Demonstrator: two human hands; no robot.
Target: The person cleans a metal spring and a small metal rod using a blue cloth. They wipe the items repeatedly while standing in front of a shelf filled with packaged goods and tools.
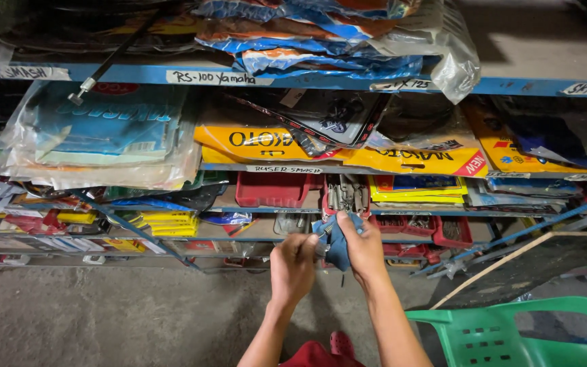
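Observation:
My right hand (pixel 364 253) grips a crumpled blue cloth (pixel 335 239), held up in front of the lower shelves. My left hand (pixel 292 266) is closed right beside it, its fingers pinching a small metal part that the cloth partly wraps; the part itself is mostly hidden. Both forearms reach up from the bottom middle of the view.
Blue metal shelving (pixel 307 80) holds stacked plastic-wrapped packages, yellow packs (pixel 409 160) and red trays (pixel 272 190) of small metal parts. A green plastic chair (pixel 511 329) stands at the bottom right. A wooden stick (pixel 490 268) leans beside it. Concrete floor (pixel 103 319) lies below.

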